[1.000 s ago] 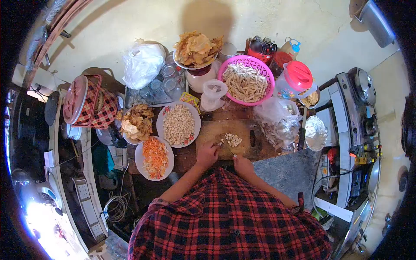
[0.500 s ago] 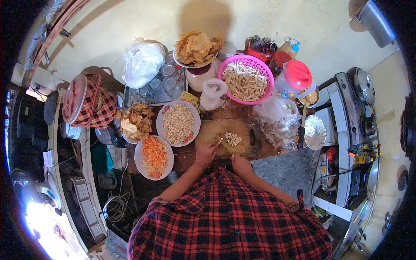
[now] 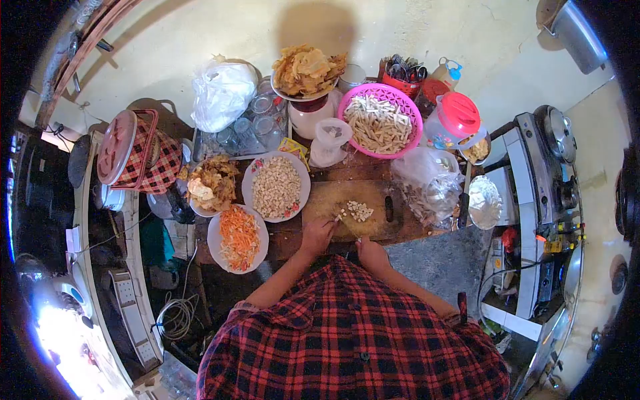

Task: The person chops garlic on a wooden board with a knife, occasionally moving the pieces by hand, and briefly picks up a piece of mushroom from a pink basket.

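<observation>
A wooden cutting board (image 3: 313, 198) lies at the table's near edge with a small heap of pale diced pieces (image 3: 361, 211) on it. My left hand (image 3: 318, 236) is closed at the board's near left, fingertips on the end of a pale food strip (image 3: 340, 216). Closed round the handle of a knife, my right hand (image 3: 373, 256) is at the board's near edge. The thin blade points up and left toward the strip; it is hard to make out. Left of the board stands a plate of pale cubes (image 3: 276, 187).
A plate of shredded carrot and cabbage (image 3: 239, 240) and a bowl of fried food (image 3: 212, 185) are on the left. Behind the board are a pink basket of pale strips (image 3: 380, 123) and a white container (image 3: 329, 143). Plastic bags (image 3: 430, 183) lie on the right.
The view has shifted slightly, so the table things appear a little to the right. Both hands stay at the board in nearly the same pose.
</observation>
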Demonstrator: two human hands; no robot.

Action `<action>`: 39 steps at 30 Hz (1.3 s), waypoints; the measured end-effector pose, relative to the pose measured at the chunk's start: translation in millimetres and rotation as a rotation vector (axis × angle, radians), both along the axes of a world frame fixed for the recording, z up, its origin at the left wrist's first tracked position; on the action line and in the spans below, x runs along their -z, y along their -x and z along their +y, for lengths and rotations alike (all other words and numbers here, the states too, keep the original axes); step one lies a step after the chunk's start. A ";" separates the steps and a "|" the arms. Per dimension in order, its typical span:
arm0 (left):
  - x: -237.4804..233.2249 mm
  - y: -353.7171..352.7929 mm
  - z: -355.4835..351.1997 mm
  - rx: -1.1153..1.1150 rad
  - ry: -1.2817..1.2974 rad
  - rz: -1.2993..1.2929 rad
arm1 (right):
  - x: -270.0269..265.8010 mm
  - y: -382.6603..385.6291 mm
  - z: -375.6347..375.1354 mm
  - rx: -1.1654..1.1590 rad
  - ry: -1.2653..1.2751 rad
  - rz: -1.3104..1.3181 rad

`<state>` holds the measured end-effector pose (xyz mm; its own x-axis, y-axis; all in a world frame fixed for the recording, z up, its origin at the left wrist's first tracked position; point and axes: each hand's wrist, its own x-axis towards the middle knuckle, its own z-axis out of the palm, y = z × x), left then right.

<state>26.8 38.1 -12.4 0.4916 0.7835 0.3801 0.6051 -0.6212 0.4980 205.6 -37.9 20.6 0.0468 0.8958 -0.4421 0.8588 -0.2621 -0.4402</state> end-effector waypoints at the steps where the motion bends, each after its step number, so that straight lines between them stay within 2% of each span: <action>1: -2.3 -0.8 1.5 0.009 0.038 -0.021 | 1.8 -0.1 0.6 0.017 0.005 0.003; 5: 7.4 -1.2 0.4 0.013 0.017 -0.089 | 2.3 1.0 -1.6 -0.020 -0.047 0.007; 7: 2.0 0.4 -1.0 0.007 0.035 -0.053 | -0.6 2.4 -3.9 0.027 -0.043 0.011; 13: 1.3 2.8 -2.6 0.007 0.004 -0.039 | -19.3 3.1 -6.1 -0.031 -0.016 0.009; 20: 4.2 4.1 -5.8 0.003 -0.041 -0.031 | 6.2 5.9 -8.9 -0.031 -0.053 -0.014; 25: -0.3 8.2 -8.3 0.028 -0.073 0.031 | 7.4 5.6 -8.4 0.017 -0.035 0.015; 29: 9.6 10.6 -7.9 0.078 -0.125 0.014 | 3.9 4.4 -11.0 -0.046 -0.109 0.027; 31: 3.5 10.8 -10.7 0.058 -0.130 0.027 | -5.9 8.0 -7.2 -0.020 -0.021 -0.015; 39: 10.6 12.6 -12.0 0.057 -0.127 0.108 | 1.0 10.4 -2.8 -0.014 -0.051 -0.012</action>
<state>14.2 26.2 -23.0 0.5771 0.7021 0.4170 0.6127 -0.7099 0.3474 195.1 -40.7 19.6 0.0387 0.9177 -0.3955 0.8675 -0.2273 -0.4425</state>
